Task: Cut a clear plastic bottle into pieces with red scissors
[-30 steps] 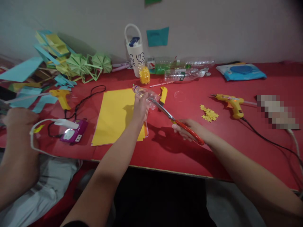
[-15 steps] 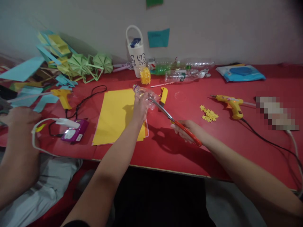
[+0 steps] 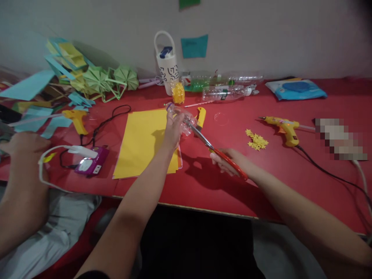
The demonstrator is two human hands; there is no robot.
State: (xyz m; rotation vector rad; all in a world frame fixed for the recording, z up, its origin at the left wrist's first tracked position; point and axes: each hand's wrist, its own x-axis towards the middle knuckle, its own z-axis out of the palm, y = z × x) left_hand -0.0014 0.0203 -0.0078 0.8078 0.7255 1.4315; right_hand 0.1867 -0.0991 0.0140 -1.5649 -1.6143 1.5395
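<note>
My left hand (image 3: 173, 130) is closed around a clear plastic bottle piece (image 3: 190, 124), its neck pointing up and left. My right hand (image 3: 228, 161) grips the red handles of a pair of scissors (image 3: 223, 157). The blades reach up and left to the plastic beside my left fingers; whether they are cutting into it I cannot tell. Just behind the bottle piece lies a yellow box cutter (image 3: 201, 117). Yellow paper sheets (image 3: 142, 143) are stacked under and left of my left hand.
Small yellow stars (image 3: 257, 142) lie right of the scissors, near a yellow glue gun (image 3: 280, 127). Another glue gun (image 3: 76, 118) and a purple power strip (image 3: 92, 162) with cables sit left. Plastic bottles (image 3: 225, 93) and a white tumbler (image 3: 167, 71) line the back. A co-worker's arm (image 3: 27, 174) rests far left.
The bottle piece has turned slightly in my left hand, its neck shifting a little to the right. My right hand and the scissors have hardly moved.
</note>
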